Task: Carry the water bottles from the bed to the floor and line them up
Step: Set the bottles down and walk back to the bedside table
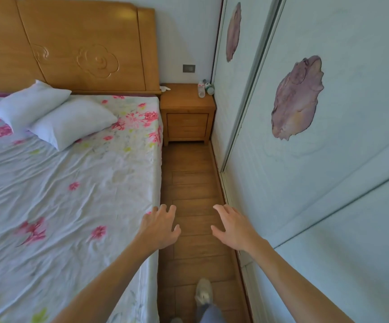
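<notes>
Both hands are out in front of me now, empty. The left hand (159, 226) hangs over the corner of the bed with its fingers spread and loosely bent, gripping nothing. The right hand (232, 227) is spread the same way over the floor, close to the wardrobe, also holding nothing.

The wrinkled white cotton bedsheet with pink and yellow-green flowers (72, 194) covers the mattress and is creased all over. Two plump white pillows (72, 123) lie overlapping near the glossy honey-coloured wooden headboard carved with cloud swirls (83, 43). The brown wood-plank floor (191, 183) runs in a narrow strip between the bed and the pale blue sliding wardrobe doors with mauve shell-shaped prints (328, 159).

At the far end of that strip is the boxy wooden nightstand with drawers (186, 101). The water bottles are on its top, at the back right corner. The small clear plastic bottle (201, 90) stands upright. Just beside it, against the wardrobe door, is a second bottle with a white and green label (209, 88). It's too small for me to tell whether it stands or leans. A crumpled white tissue (165, 89) sits at the nightstand's back left corner.

A light grey sneaker (204, 291) is planted on the planks below the hands.
</notes>
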